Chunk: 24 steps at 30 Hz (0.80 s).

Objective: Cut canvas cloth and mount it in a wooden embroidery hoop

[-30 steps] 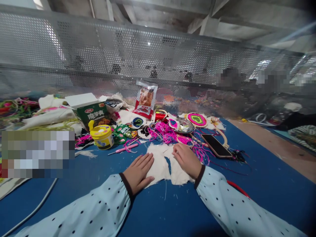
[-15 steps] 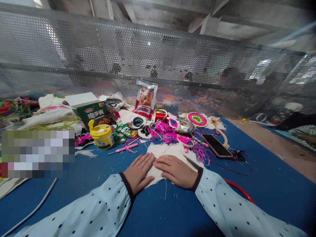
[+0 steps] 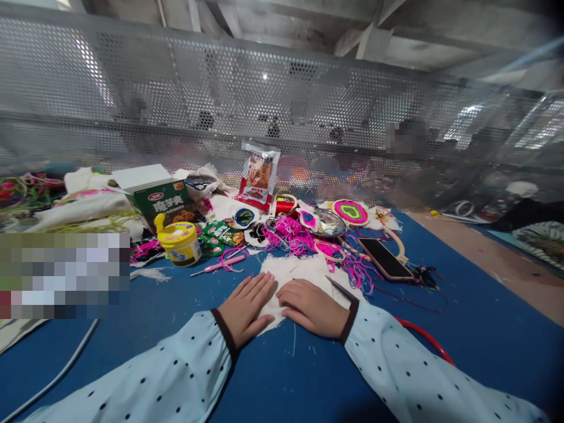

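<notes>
A piece of white cloth [image 3: 308,267] with frayed edges lies flat on the blue table. My left hand [image 3: 249,308] rests palm down on its left edge, fingers stretched out, holding nothing. On the cloth's right side lies my right hand [image 3: 312,308], palm down with its fingers slightly bent; no held thing shows, and the fingertips' undersides are hidden. A dark pointed blade [image 3: 341,288] pokes out beside my right wrist. Past that forearm a red curved handle [image 3: 427,339] shows; the sleeve hides whether they join. Beyond the cloth is a heap of pink yarn [image 3: 288,236].
Left of the cloth are a pink-handled punch needle [image 3: 220,265], a yellow tub [image 3: 180,244] and a green box [image 3: 161,200]. A phone [image 3: 385,258], a metal plate [image 3: 330,223] and an embroidered piece [image 3: 350,212] lie to the right. A perforated metal screen [image 3: 247,88] stands behind.
My right hand has drawn slightly away from my left, and its fingers are more bent. My left hand stays flat on the cloth. The view has shifted a little.
</notes>
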Each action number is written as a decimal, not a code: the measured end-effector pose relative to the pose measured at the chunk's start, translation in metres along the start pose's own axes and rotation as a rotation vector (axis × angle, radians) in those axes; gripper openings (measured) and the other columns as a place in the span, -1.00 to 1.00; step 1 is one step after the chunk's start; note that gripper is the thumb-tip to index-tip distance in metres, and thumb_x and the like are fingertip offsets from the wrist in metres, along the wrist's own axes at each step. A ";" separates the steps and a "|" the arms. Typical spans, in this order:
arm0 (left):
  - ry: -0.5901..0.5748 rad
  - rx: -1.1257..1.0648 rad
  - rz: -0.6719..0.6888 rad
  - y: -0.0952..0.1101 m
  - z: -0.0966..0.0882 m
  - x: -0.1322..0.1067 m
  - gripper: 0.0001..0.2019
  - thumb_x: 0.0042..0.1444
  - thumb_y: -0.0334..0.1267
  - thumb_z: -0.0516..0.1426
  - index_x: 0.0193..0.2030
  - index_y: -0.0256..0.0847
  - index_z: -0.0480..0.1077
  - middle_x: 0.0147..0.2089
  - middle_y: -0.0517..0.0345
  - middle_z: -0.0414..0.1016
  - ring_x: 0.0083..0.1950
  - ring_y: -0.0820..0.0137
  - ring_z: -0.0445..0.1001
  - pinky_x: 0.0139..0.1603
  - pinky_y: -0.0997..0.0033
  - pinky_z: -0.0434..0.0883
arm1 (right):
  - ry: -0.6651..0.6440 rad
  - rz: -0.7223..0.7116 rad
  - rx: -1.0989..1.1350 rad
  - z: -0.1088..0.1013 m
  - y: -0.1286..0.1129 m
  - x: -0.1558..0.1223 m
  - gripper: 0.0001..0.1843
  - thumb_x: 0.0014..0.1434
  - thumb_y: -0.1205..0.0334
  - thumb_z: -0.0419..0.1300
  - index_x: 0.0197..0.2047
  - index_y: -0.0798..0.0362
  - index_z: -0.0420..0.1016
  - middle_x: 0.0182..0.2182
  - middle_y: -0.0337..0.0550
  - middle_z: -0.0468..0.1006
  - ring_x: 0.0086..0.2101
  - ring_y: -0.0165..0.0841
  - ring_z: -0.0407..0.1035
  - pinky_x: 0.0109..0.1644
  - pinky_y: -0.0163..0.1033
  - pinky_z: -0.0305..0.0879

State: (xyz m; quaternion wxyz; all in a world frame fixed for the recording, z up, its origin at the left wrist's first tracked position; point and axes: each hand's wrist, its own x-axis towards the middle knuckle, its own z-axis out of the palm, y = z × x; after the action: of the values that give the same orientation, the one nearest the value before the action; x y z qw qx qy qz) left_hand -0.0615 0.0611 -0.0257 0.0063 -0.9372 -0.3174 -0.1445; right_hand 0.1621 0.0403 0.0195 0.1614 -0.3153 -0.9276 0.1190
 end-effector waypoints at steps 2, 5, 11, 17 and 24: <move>0.001 -0.001 -0.002 0.000 0.000 0.000 -0.33 0.23 -0.02 -0.12 0.37 -0.19 -0.35 0.37 0.01 -0.08 0.36 0.22 -0.08 0.30 0.13 -0.01 | 0.002 0.019 0.009 0.000 -0.001 0.000 -0.82 0.23 0.22 0.01 -0.15 0.10 0.35 -0.19 -0.07 0.45 -0.10 -0.30 0.26 0.01 -0.16 0.14; 0.005 -0.005 -0.004 0.001 0.000 0.000 -0.33 0.22 -0.02 -0.11 0.37 -0.18 -0.34 0.37 0.00 -0.07 0.36 0.21 -0.06 0.30 0.13 0.00 | 0.002 0.002 0.015 -0.001 -0.001 -0.001 -0.74 0.24 0.23 0.01 -0.03 0.07 0.34 -0.13 -0.07 0.43 -0.08 -0.31 0.24 0.02 -0.15 0.13; 0.010 0.006 -0.006 0.000 0.001 -0.001 -0.33 0.23 -0.01 -0.12 0.37 -0.18 -0.33 0.37 0.01 -0.07 0.36 0.22 -0.06 0.30 0.13 -0.01 | 0.014 -0.011 0.027 -0.001 0.000 -0.001 -0.77 0.25 0.23 -0.01 -0.10 0.05 0.41 -0.15 -0.10 0.45 -0.09 -0.33 0.26 0.03 -0.17 0.12; 0.003 0.011 -0.005 0.000 0.001 0.000 -0.34 0.23 0.01 -0.14 0.37 -0.18 -0.32 0.37 0.02 -0.08 0.36 0.22 -0.06 0.30 0.13 -0.01 | 0.029 -0.005 0.026 0.000 0.004 0.000 -0.81 0.25 0.21 0.00 -0.21 0.07 0.39 -0.23 -0.11 0.47 -0.14 -0.34 0.27 -0.01 -0.19 0.14; -0.004 -0.002 -0.011 0.000 0.001 0.000 -0.34 0.23 0.02 -0.14 0.37 -0.17 -0.30 0.36 0.01 -0.06 0.36 0.21 -0.06 0.30 0.12 -0.02 | 0.024 -0.004 0.002 -0.001 0.004 -0.002 -0.79 0.27 0.19 -0.03 -0.26 0.07 0.38 -0.30 -0.13 0.48 -0.20 -0.36 0.28 -0.06 -0.23 0.15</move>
State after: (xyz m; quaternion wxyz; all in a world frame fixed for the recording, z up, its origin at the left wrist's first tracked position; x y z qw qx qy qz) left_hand -0.0614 0.0610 -0.0265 0.0039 -0.9358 -0.3223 -0.1431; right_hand 0.1664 0.0425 0.0189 0.1733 -0.3146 -0.9260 0.1160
